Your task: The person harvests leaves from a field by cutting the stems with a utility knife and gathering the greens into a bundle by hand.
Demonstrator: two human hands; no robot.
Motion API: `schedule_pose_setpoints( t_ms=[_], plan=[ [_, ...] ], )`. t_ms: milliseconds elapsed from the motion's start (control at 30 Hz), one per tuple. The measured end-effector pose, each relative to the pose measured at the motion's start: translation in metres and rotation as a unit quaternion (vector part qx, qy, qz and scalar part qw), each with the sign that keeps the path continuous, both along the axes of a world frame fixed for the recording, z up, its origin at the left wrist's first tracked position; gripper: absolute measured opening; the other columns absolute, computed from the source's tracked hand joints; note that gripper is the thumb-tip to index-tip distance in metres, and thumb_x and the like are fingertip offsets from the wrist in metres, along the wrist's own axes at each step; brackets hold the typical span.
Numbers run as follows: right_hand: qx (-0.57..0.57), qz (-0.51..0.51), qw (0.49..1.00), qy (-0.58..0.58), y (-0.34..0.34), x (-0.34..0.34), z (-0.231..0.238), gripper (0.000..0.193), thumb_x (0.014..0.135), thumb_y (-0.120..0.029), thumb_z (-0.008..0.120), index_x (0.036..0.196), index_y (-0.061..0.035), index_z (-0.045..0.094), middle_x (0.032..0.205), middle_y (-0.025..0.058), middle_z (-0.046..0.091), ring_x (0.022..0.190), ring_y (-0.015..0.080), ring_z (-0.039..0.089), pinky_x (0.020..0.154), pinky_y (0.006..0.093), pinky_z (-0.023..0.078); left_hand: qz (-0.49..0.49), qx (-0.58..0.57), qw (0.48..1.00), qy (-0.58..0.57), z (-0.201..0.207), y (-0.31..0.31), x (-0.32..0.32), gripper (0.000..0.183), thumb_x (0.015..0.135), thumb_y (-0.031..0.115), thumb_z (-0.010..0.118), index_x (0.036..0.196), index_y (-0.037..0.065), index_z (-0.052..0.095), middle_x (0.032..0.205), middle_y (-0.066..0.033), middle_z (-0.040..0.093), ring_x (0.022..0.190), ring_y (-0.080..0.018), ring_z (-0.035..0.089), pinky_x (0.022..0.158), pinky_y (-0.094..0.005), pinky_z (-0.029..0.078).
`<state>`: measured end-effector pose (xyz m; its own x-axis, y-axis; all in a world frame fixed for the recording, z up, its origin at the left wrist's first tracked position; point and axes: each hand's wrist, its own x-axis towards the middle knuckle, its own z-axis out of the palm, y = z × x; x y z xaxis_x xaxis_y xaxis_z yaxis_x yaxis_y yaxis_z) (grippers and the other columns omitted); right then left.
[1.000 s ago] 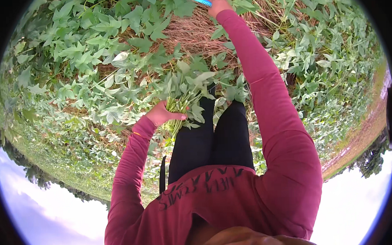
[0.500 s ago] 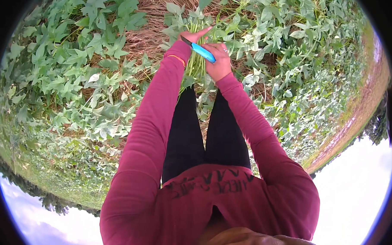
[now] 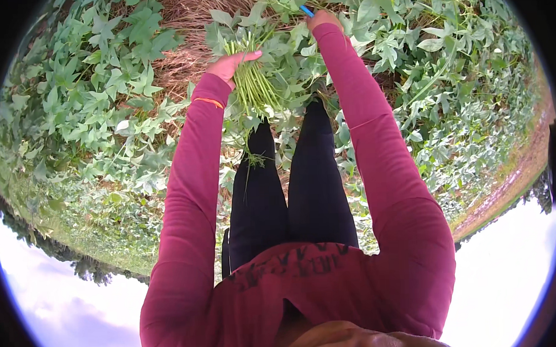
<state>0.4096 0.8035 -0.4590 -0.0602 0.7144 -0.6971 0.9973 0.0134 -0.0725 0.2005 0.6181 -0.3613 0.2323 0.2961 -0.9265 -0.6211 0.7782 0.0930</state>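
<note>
My left hand (image 3: 229,66) grips a thick bunch of green leafy stems (image 3: 255,85), its thumb stretched across the front of them. The stem ends fan out toward my legs, and a few thin strands dangle lower. Farther out and to the right, my right hand (image 3: 323,19) is closed on the blue handle of a knife (image 3: 307,11). Its blade is hard to make out against the leaves. Vine leaves surround both hands.
Dense leafy vines (image 3: 117,136) spread on both sides. Dry brown straw (image 3: 184,36) lies at the far left of the bunch. My legs in black trousers (image 3: 315,178) stand among the plants. A bare earth strip (image 3: 505,193) runs along the right.
My hands have come apart: the right one with the knife has moved outward to the right, while the left has shifted left with the bunch, whose stems now show plainly.
</note>
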Motion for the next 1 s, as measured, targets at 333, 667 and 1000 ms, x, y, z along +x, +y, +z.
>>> schedule_pose_setpoints(
  t_ms=[333, 667, 1000],
  plan=[
    [-0.303, -0.61, 0.53, 0.506, -0.144, 0.006, 0.092, 0.034, 0.094, -0.013, 0.065, 0.124, 0.0006, 0.059, 0.116, 0.0151, 0.063, 0.1, 0.0246, 0.064, 0.079, 0.0411, 0.057, 0.07, -0.003, 0.993, -0.095, 0.1, -0.123, -0.009, 0.043, 0.09, 0.023, 0.071, 0.128, 0.005, 0.062, 0.118, -0.006, 0.067, 0.104, -0.016, 0.067, 0.093, -0.0331, 0.053],
    [-0.124, -0.531, 0.607, 0.578, -0.144, 0.01, 0.203, 0.036, 0.089, -0.009, 0.07, 0.124, -0.0011, 0.063, 0.091, 0.0047, 0.065, 0.077, 0.0174, 0.066, 0.073, 0.034, 0.055, 0.089, -0.005, 0.992, -0.088, 0.11, -0.15, -0.001, 0.048, 0.096, 0.032, 0.064, 0.137, 0.009, 0.053, 0.095, 0.0011, 0.063, 0.092, -0.0162, 0.065, 0.086, -0.0341, 0.054],
    [0.134, -0.262, 0.809, 0.509, -0.256, -0.045, 0.251, 0.02, 0.075, -0.001, 0.08, 0.094, -0.0041, 0.074, 0.092, 0.0047, 0.056, 0.085, 0.0165, 0.055, 0.076, 0.0284, 0.045, 0.171, 0.082, 0.969, 0.16, 0.168, -0.146, -0.01, 0.036, 0.083, 0.007, 0.076, 0.116, 0.006, 0.061, 0.102, -0.008, 0.071, 0.099, -0.0175, 0.067, 0.089, -0.0347, 0.053]
  ],
)
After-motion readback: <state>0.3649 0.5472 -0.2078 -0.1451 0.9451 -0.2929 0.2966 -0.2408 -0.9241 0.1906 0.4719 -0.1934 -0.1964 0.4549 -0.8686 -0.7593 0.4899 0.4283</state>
